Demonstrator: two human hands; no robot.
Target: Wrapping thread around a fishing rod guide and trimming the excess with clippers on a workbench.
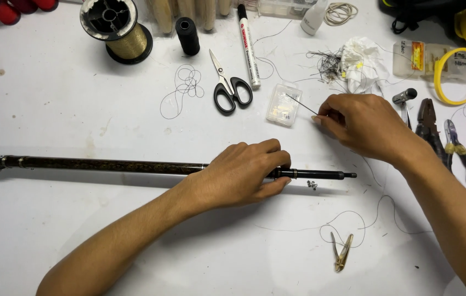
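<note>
Left hand: the left hand (241, 174) is closed around the dark rod (107, 164), gripping it near its thin black tip at about 3 o'clock of the hand.
Right hand: the right hand (362, 123) pinches a thin needle (301, 103) between fingertips; the needle slants toward 10 o'clock, over a small clear box (284, 104).
Rod: it lies flat across the table, running from 9 o'clock to just right of centre, tip pointing to 3 o'clock.
Doing it well: in my judgement, the rod should stay pinned so it cannot roll, and the needle be held close to its end for control; the loose thread (348, 219) at 5 o'clock could snag a sleeve or wrist.
Small parts: a tiny metal piece (312, 185) sits just beside the rod tip; brass clippers (342, 253) lie at 5 o'clock.
Surface: a white table (52, 109), scuffed, strewn with thread scraps.
Surroundings: scissors (230, 87) and a marker (248, 46) at 12 o'clock, a gold spool (118, 30) at 11 o'clock, pliers (429, 129) at 3 o'clock.
</note>
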